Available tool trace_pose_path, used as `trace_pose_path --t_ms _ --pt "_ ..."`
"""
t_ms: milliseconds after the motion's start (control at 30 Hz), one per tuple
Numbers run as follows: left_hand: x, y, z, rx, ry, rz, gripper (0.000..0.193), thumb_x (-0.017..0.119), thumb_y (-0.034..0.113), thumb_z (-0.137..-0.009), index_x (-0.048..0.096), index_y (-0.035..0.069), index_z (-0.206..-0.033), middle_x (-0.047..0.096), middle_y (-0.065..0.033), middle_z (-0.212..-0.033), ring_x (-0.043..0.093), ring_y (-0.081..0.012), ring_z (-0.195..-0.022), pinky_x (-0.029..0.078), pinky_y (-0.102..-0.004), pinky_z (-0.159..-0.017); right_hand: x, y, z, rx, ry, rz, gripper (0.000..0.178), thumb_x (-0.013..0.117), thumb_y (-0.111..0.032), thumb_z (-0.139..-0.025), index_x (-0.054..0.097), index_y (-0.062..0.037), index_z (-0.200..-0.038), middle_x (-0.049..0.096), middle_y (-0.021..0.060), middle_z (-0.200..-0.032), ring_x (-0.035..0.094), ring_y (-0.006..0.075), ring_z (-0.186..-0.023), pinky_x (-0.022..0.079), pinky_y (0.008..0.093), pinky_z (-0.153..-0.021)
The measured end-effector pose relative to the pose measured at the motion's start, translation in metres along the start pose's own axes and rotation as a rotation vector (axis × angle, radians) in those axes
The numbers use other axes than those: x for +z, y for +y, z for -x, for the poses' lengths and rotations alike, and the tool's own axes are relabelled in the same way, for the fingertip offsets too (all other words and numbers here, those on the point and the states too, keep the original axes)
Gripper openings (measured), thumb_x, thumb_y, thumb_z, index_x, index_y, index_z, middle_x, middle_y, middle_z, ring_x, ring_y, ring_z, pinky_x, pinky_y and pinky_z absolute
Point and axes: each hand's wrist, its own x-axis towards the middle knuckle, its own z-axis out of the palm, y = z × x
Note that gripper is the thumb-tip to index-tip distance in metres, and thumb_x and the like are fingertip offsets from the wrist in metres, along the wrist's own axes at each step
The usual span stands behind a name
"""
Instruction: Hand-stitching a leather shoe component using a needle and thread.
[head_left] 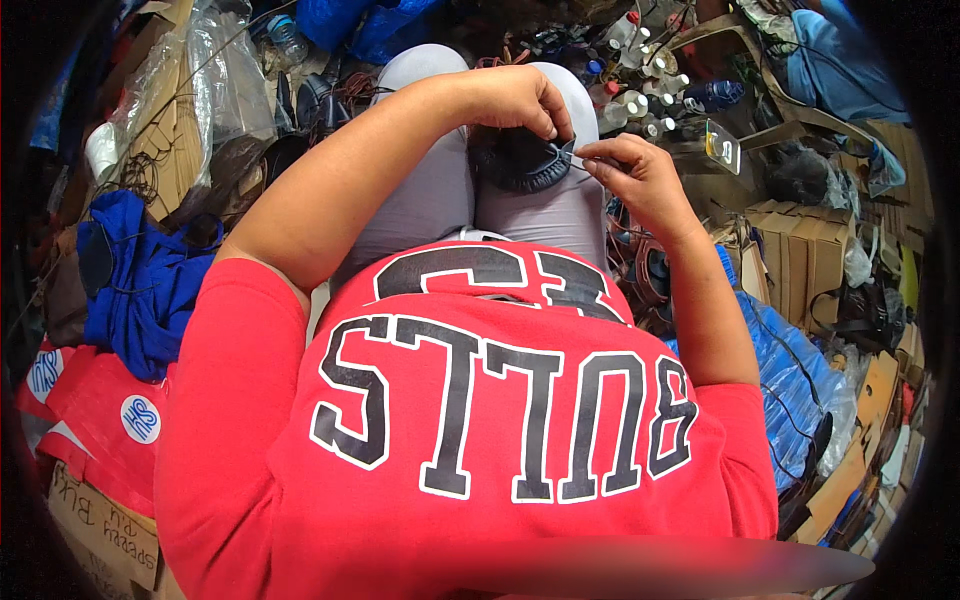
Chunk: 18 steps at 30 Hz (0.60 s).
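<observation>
Left hand (515, 100): fingers curled together, pinching the upper edge of a dark ear pad (520, 158).
Right hand (635, 170): thumb and forefinger pressed together on the pad's thin grey rim at its right side; what lies between them is too small to tell.
Pad location: resting on the right knee of the grey trousers (430, 190), between the 2 hands, round face up.
Risk 1: the rim could tear, in my judgement, if both pinches pull apart too hard on so narrow a strip.
Risk 2: the pad sits on a rounded knee with no flat support; a loosened grip could let it slide off into the clutter below.
Surroundings, ahead: white bottles (640, 100) and dark cables crowd the floor just beyond the knees.
Surroundings, left: blue cloth (140, 280), clear plastic sheet (225, 70).
Surroundings, right: cardboard boxes (800, 260), blue bag (790, 370).
Obstruction: none between the hands and the pad; a dropped part would be hard to find.
</observation>
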Motion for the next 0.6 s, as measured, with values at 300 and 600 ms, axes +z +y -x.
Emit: trace_pose_path --t_ms 300,600 --pt "0.007 -0.005 0.004 0.043 0.091 -0.086 0.018 0.068 0.008 -0.079 0.071 0.006 -0.097 0.068 -0.0045 -0.088 0.061 -0.0143 -0.086 0.046 -0.0286 -0.082 -0.009 0.011 -0.02 -0.013 -0.163 -0.044 0.014 0.065 -0.004 -0.081 0.071 -0.0082 -0.093 0.059 0.002 -0.084 0.058 0.0119 -0.082 0.046 0.0248 -0.073" --pt "0.008 -0.011 0.006 0.212 0.116 -0.216 0.022 0.072 0.006 -0.072 0.072 0.009 -0.093 0.061 -0.0047 -0.084 0.058 -0.0178 -0.087 0.045 -0.0298 -0.081 0.003 0.039 -0.034 0.062 -0.256 -0.322 0.012 0.068 -0.006 -0.081 0.069 -0.0047 -0.093 0.06 -0.0015 -0.087 0.055 0.0074 -0.085 0.044 0.0222 -0.078"
